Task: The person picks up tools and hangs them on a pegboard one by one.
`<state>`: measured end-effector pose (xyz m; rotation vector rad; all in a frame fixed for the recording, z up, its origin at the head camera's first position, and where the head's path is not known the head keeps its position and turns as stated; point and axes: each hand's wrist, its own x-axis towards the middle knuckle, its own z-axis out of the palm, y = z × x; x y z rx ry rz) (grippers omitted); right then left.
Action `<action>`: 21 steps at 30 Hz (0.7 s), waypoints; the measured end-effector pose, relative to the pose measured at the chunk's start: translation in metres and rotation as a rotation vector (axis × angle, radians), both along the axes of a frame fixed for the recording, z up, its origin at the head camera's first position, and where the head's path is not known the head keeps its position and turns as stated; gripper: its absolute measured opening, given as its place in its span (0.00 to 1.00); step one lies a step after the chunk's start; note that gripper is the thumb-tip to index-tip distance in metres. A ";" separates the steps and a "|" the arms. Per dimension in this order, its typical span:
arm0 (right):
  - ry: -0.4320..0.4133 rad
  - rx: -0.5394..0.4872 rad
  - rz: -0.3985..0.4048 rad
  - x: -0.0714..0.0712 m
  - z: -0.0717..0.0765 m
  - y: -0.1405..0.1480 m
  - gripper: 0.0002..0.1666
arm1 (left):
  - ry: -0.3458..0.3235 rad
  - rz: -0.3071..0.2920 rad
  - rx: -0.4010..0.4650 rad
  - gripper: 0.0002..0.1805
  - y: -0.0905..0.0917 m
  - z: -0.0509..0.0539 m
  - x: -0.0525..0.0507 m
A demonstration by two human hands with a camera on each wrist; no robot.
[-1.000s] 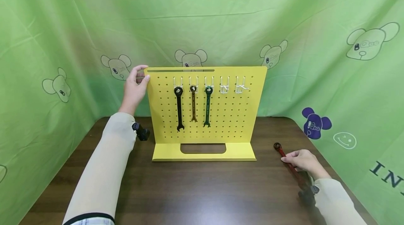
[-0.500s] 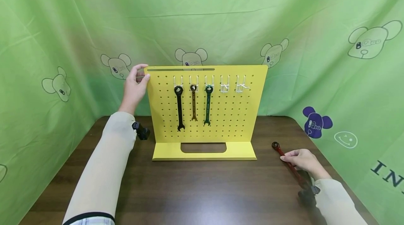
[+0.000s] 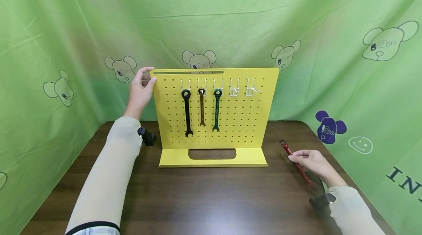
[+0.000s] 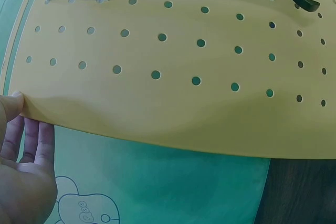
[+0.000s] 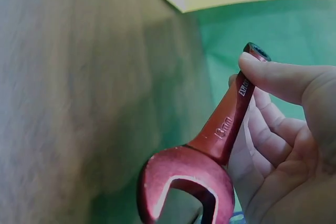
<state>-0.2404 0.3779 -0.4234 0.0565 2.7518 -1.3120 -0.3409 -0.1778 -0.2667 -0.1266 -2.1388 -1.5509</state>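
A yellow pegboard (image 3: 211, 118) stands upright on the table, its upper left corner pinched between the thumb and fingers of my left hand (image 3: 141, 90). In the left wrist view the hand (image 4: 26, 166) grips the board's edge. My right hand (image 3: 313, 163) pinches a red wrench (image 3: 301, 172) right of the board, ring end pointing away. The right wrist view shows the wrench (image 5: 210, 135) with its open end towards the camera. Black (image 3: 187, 114), bronze (image 3: 202, 108) and green (image 3: 216, 112) wrenches hang on the board's left hooks.
Two white hooks (image 3: 234, 91) (image 3: 252, 91) on the board's right side hold nothing. The board's flat foot (image 3: 171, 159) rests on a dark wooden table (image 3: 204, 198). Green printed cloth (image 3: 211, 19) surrounds the table at the back and sides.
My right hand has moved slightly up and left in the head view, carrying the red wrench. My left hand has kept its grip on the board's corner.
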 end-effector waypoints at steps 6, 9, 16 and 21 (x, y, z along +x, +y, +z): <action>0.022 -0.049 0.004 0.000 0.015 -0.013 0.27 | -0.002 -0.001 -0.002 0.20 0.000 0.001 0.001; 0.037 -0.051 0.013 -0.001 0.022 -0.020 0.29 | -0.003 0.001 -0.004 0.20 0.000 0.001 0.002; 0.061 -0.054 0.022 -0.004 0.038 -0.040 0.31 | -0.016 0.000 -0.004 0.20 0.000 0.001 0.002; 0.098 -0.126 0.030 -0.007 0.049 -0.059 0.29 | -0.010 -0.001 -0.002 0.20 0.001 0.001 0.001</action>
